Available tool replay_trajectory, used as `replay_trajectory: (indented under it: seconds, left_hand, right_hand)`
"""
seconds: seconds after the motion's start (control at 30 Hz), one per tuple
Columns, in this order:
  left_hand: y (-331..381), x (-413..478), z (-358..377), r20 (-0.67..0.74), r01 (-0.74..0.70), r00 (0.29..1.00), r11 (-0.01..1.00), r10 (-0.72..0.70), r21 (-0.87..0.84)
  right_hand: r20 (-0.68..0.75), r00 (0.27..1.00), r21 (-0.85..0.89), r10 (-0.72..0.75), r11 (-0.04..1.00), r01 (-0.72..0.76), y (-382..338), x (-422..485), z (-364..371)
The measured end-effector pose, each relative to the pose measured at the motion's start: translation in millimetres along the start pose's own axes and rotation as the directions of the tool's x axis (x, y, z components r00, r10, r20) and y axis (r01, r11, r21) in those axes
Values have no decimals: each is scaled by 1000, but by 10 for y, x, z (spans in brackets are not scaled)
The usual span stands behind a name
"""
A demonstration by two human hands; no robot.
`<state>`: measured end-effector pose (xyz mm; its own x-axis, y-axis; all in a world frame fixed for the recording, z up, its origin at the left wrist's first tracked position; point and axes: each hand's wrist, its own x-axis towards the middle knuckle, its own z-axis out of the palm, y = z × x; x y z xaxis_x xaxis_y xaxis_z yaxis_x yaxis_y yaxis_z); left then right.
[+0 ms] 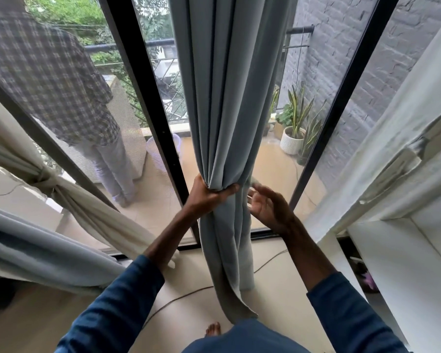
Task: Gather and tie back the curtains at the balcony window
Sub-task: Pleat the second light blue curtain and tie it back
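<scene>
the left hand [209,193] has its grip closed tight around the blue-grey curtain [224,103], squeezing all the folds into one bunch about halfway down. the right hand [267,207] is just beside the bunch with its fingers spread wide and holding nothing; it looks a bit blurry.

the curtain hangs in the middle of the balcony window, in front of the black window frame [148,80]. above the left hand the folds are long and smooth. below it the cloth drops loose and its end rests on the pale floor [183,281] near a bare foot [213,328]. the cloth looks thick, soft and heavy.

no tie can be seen on this curtain yet, so i think the tying part is not done. if the left hand lets go too soon, the heavy folds could slip out and spread again. the foot is close to the cloth end, so a step on it could tug the bunch down. a thin cable [178,299] lies on the floor and could trip a foot.

on the left, a cream curtain [87,205] is already tied with a knot. through the glass there is a white ribbed plant pot [289,142] with tall pointy leaves, a grey brick wall [341,47], and a person in a checked shirt [49,80].
</scene>
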<state>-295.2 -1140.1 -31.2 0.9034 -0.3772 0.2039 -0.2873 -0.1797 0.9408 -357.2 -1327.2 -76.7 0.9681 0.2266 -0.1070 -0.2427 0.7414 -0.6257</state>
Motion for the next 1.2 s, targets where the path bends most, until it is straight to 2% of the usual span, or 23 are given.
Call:
replay_trajectory:
  seconds: [0.03,0.07,0.13,0.17,0.3,0.4,0.5,0.6,0.63,0.7,0.73,0.77,0.8,0.9,1.0,1.1,1.2]
  left_hand:
    - [-6,16,-21,21,10,1000,1000,-10,0]
    - [-10,26,-37,39,16,999,1000,-16,1]
    - [-25,35,-59,45,31,998,1000,-31,2]
    - [-36,41,-63,30,33,999,999,-33,2]
    - [-122,128,-62,-112,57,992,997,-51,47]
    - [-91,219,-59,-239,153,964,977,-114,148]
    - [32,326,-45,-266,250,950,912,-165,325]
    - [136,411,18,-238,303,950,796,-205,523]
    - [156,426,45,-232,301,952,746,-199,594]
    - [195,415,112,-226,295,955,662,-190,689]
    - [199,404,142,-222,295,955,638,-195,711]
    - [225,382,164,-216,302,953,628,-211,717]
    - [239,366,177,-204,320,946,632,-252,706]
    - [238,354,161,-111,365,920,721,-375,589]
    - [208,366,91,6,423,890,831,-456,361]
    - [148,382,10,145,457,869,879,-474,137]
    - [146,385,-41,169,503,854,864,-492,-28]
  right_hand:
    - [-81,997,110,-16,994,25,-18,26,-19]
    - [-187,981,142,-44,987,71,-38,51,-37]
    - [-356,924,50,-136,985,164,-98,75,-55]
    - [-392,901,4,-188,978,206,-134,67,-46]
    - [-414,852,-63,-321,944,325,-257,-48,-89]
    - [-394,797,-321,-457,882,347,-221,-201,-168]
    - [-243,751,-587,-614,709,391,-17,-348,-218]
    - [-33,733,-691,-679,546,474,263,-418,-160]
    - [20,731,-759,-682,466,455,357,-414,-142]
    - [69,734,-914,-675,253,318,508,-382,-76]
    - [68,735,-948,-674,186,259,560,-356,-22]
    - [34,743,-957,-669,192,217,596,-337,47]
    - [-21,763,-946,-646,259,193,618,-309,116]
    - [-134,841,-796,-524,563,223,570,-244,268]
    - [-214,870,-614,-444,754,234,439,-201,346]
    - [-237,881,-618,-409,763,188,344,-178,321]
    - [-218,875,-736,-432,661,143,313,-193,296]
